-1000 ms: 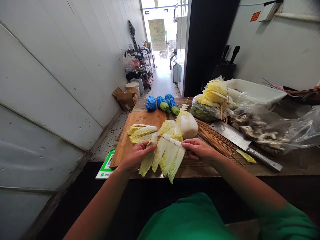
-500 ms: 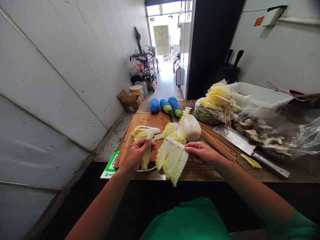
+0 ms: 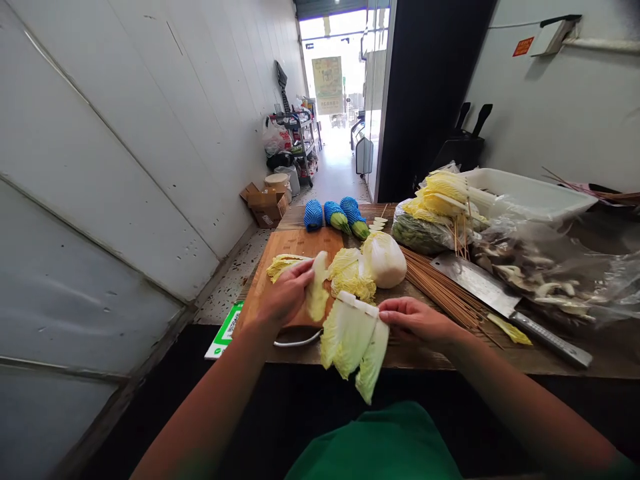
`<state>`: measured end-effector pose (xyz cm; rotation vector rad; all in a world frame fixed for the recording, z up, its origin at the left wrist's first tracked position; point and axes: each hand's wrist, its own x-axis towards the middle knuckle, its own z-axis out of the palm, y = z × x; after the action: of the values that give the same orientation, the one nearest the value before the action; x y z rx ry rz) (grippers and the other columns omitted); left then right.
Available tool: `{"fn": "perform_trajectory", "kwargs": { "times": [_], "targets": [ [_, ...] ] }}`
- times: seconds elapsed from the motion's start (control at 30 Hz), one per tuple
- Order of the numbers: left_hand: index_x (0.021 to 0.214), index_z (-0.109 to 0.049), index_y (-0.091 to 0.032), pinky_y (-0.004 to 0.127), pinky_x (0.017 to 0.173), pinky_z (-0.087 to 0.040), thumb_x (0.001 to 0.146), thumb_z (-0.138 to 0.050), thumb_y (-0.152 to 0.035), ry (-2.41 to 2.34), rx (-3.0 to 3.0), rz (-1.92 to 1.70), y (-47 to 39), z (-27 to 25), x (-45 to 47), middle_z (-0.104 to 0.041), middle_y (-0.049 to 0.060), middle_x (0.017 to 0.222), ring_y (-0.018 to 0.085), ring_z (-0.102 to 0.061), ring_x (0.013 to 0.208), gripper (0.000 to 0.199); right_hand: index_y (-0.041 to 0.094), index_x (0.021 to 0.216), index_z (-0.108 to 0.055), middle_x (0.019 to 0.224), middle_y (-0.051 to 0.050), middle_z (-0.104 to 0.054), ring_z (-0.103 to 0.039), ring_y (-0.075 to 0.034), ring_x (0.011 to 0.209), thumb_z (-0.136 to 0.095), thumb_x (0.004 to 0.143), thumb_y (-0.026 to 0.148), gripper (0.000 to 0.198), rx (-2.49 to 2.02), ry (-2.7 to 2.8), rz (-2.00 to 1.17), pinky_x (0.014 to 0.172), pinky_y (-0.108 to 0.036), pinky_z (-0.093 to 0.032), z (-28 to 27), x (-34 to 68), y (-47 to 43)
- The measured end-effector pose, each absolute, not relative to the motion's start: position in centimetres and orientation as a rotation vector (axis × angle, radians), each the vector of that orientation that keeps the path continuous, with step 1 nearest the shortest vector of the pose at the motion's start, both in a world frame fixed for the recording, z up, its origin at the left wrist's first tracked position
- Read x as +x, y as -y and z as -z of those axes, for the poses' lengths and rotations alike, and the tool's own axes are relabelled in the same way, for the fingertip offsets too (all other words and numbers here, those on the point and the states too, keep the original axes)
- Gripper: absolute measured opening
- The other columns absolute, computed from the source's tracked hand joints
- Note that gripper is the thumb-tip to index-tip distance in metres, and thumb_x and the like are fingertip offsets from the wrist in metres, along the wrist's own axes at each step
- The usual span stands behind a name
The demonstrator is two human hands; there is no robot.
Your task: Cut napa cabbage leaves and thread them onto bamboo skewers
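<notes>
Head view: left hand (image 3: 287, 297), fingers nearly closed, pinches one loose pale-yellow cabbage leaf (image 3: 317, 293) above the brown wooden cutting board (image 3: 303, 243). Leaf hung narrow half a second ago; broad face shows now. Right hand (image 3: 414, 320), thumb over closed fingers, pinches the end of a row of skewered white-green cabbage leaves (image 3: 354, 339), dangling past the brown wooden table's (image 3: 417, 355) front edge. Beyond: round white cabbage head (image 3: 384, 260).
</notes>
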<state>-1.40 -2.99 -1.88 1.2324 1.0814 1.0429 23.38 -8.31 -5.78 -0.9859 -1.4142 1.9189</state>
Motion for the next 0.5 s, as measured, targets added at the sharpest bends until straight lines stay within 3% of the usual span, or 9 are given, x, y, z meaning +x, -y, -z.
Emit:
{"fn": "perform_trajectory", "kwargs": {
  "times": [0.1,0.2,0.37,0.5],
  "targets": [
    [0.113,-0.060,-0.015,0.031,0.082,-0.046,0.081,-0.048,-0.026,-1.334,1.893,-0.832,-0.1,0.1,0.1,-0.067,0.009,0.100,0.019,-0.061,0.090,0.037,0.013,0.083,-0.063,0.062,0.004,-0.050,-0.037,-0.004,0.047,-0.066,0.074,0.042,0.030,-0.938,1.444,-1.955,0.042,-0.017,-0.026,5.7,23.8,9.1],
    [0.101,-0.067,-0.016,0.030,0.085,-0.043,0.077,-0.051,-0.023,-1.507,2.187,-0.695,-2.3,-0.7,-0.3,-0.066,0.009,0.101,0.021,-0.058,0.097,0.029,0.013,0.083,-0.065,0.069,0.001,-0.054,-0.043,-0.007,0.057,-0.066,0.075,0.042,0.031,-0.922,1.433,-1.945,0.050,-0.019,-0.032,5.8,24.1,9.4],
    [0.071,-0.070,-0.022,0.027,0.071,-0.043,0.062,-0.066,-0.022,-1.542,2.353,-0.369,-2.4,1.2,-2.6,-0.068,0.003,0.074,0.020,-0.061,0.074,0.009,0.014,0.085,-0.065,0.067,0.001,-0.055,-0.042,-0.008,0.056,-0.066,0.073,0.046,0.035,-0.978,1.393,-1.927,0.049,-0.020,-0.031,6.3,24.3,9.0],
    [0.083,-0.066,-0.022,0.028,0.071,-0.041,0.066,-0.064,-0.023,-1.613,2.434,-0.278,-1.4,3.0,-3.1,-0.067,0.004,0.082,0.022,-0.060,0.080,0.017,0.013,0.085,-0.065,0.065,0.002,-0.053,-0.040,-0.007,0.054,-0.067,0.073,0.045,0.034,-0.948,1.383,-1.960,0.047,-0.019,-0.027,6.6,24.0,8.8]
  ]
}}
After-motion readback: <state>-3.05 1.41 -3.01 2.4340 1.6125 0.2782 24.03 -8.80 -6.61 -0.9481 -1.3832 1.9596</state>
